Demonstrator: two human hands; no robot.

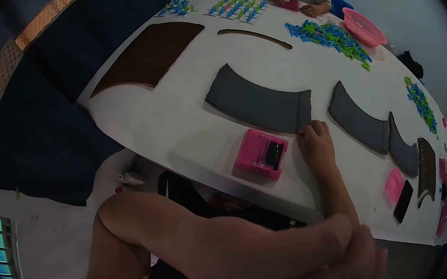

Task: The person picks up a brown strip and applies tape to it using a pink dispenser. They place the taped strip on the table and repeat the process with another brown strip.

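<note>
My right hand [317, 142] is at the lower right corner of a grey curved panel [258, 103], its fingers bent and closed on the edge. Just left of that hand, a pink device [262, 154] with a black part sits near the table's front edge. My left hand [303, 266] is large and close to the camera, below the table edge, with its fingers curled together. What it holds, if anything, is hidden. Other grey curved panels [358, 120] lie to the right.
A brown panel [150, 55] and thin brown strip [255, 36] lie across the white table [190, 135]. Blue and green clips [330, 40] form piles and rows near a pink basin [364, 28]. A pink tray [394, 185] and black object [403, 202] lie right. Another person sits opposite.
</note>
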